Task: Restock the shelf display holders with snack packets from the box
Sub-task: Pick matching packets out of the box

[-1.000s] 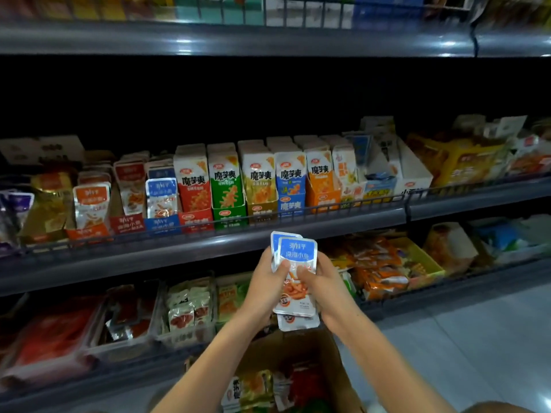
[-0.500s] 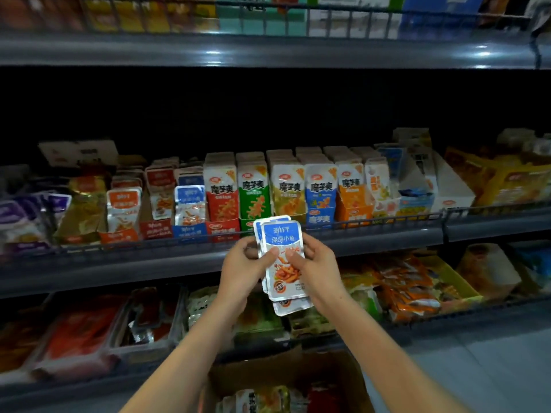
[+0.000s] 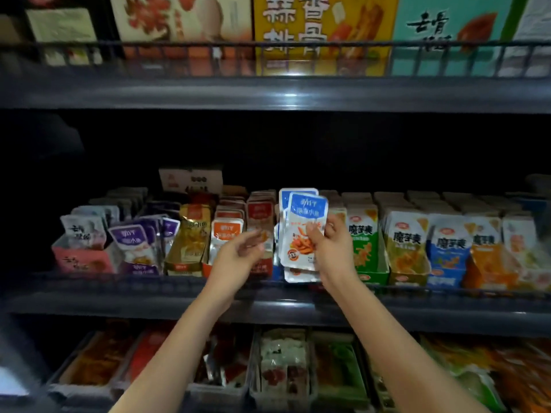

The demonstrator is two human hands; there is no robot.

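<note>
Blue-topped white foil snack packets (image 3: pixel 302 222) held up before the dark metal shelf (image 3: pixel 149 305).
The right hand (image 3: pixel 331 248) pinches the small upright stack, thumb on its front. The left hand (image 3: pixel 235 257) hovers just left of it, fingers loosely spread, apart from the packets.

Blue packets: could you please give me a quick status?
Right hand grips blue packets. Left hand open, empty. Packets not yet slotted; nothing seen blocking.
</note>
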